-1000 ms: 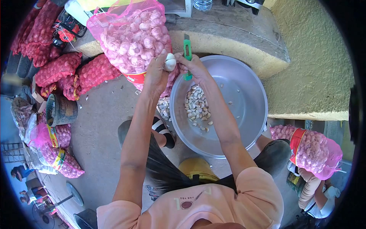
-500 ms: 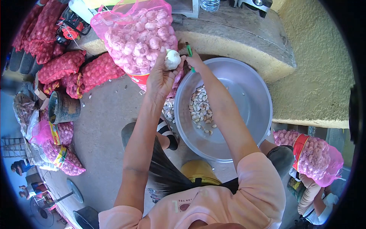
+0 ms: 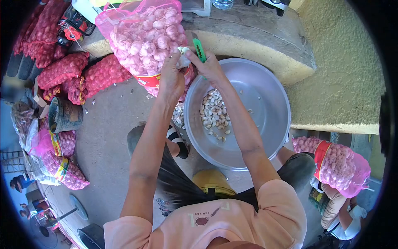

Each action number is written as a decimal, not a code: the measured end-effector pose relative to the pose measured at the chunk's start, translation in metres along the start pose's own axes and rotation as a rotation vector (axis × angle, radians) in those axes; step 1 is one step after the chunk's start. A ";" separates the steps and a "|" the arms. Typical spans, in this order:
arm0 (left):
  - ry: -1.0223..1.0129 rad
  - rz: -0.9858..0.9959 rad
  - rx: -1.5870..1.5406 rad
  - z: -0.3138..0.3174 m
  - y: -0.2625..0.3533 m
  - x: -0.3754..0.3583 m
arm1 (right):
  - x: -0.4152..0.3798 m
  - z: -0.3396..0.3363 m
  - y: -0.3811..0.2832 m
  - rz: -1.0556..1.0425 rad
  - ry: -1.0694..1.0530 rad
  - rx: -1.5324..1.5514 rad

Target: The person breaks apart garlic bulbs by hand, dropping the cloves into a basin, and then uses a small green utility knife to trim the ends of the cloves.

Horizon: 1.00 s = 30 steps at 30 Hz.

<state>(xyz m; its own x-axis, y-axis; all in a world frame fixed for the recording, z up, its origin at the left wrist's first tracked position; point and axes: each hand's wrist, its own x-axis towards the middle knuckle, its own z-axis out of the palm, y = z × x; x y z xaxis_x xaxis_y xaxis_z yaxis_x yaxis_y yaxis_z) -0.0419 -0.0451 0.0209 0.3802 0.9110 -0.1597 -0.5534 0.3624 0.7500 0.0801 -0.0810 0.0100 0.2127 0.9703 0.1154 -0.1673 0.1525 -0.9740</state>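
My left hand (image 3: pixel 172 76) is closed around a whitish garlic bulb (image 3: pixel 183 60), in front of a pink mesh sack of garlic (image 3: pixel 145 41). Pressed against the same bulb from the right is the thumb of my right hand (image 3: pixel 210 66). That hand also grips a green utility knife (image 3: pixel 199 50), its blade pointing up and away from the bulb. Below my right forearm stands a wide grey basin (image 3: pixel 265 120). Loose garlic cloves (image 3: pixel 213 110) lie in its left part, and a few are scattered elsewhere on its bottom.
Red mesh sacks (image 3: pixel 105 74) lie at the left, near a dark bucket (image 3: pixel 66 115). A yellow bucket (image 3: pixel 213 181) is between my legs. A concrete ledge (image 3: pixel 257 45) runs behind the basin. Another garlic sack (image 3: pixel 336 166) stands at the right beside a person (image 3: pixel 344 216).
My right hand has come onto the bulb, its thumb now pressing there. The knife has turned and shows more fully above the hand. The whole view has shifted slightly.
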 end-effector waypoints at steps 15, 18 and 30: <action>-0.063 0.057 0.306 0.024 0.003 -0.019 | -0.022 0.000 0.000 0.114 0.203 -0.064; -0.149 0.058 0.430 0.023 0.010 -0.019 | -0.022 -0.007 -0.002 -0.024 0.204 -0.079; -0.089 0.134 0.373 0.029 0.005 -0.017 | -0.023 -0.012 -0.029 0.058 0.065 -0.128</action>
<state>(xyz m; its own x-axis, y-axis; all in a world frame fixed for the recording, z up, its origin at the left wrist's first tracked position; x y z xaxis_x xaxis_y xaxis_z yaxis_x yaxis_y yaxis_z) -0.0293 -0.0650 0.0462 0.3948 0.9188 -0.0006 -0.3022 0.1304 0.9443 0.0916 -0.1094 0.0331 0.2692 0.9618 0.0492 -0.0582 0.0672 -0.9960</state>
